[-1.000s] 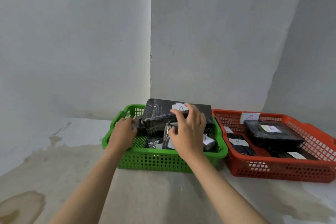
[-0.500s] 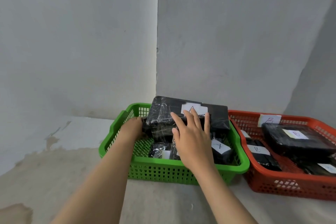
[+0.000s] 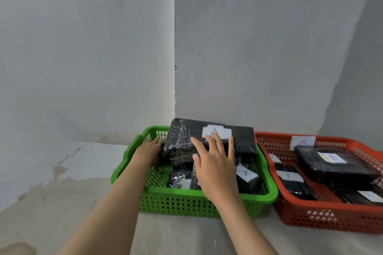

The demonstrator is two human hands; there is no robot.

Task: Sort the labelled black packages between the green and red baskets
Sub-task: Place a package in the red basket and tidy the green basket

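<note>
The green basket sits left of the red basket on the floor. A second ago the big package marked A was held higher; now it rests across the green basket's far side, so it looks sorted. The right hand lies flat on it, fingers spread. The left hand touches its left end; I cannot tell its grip.

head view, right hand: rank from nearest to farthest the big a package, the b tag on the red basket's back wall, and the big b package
1. Big A package, under the right hand fingertips, in the green basket.
2. Big B package, to the right, in the red basket.
3. B tag, on the back wall; too close to rank against the B package.
</note>
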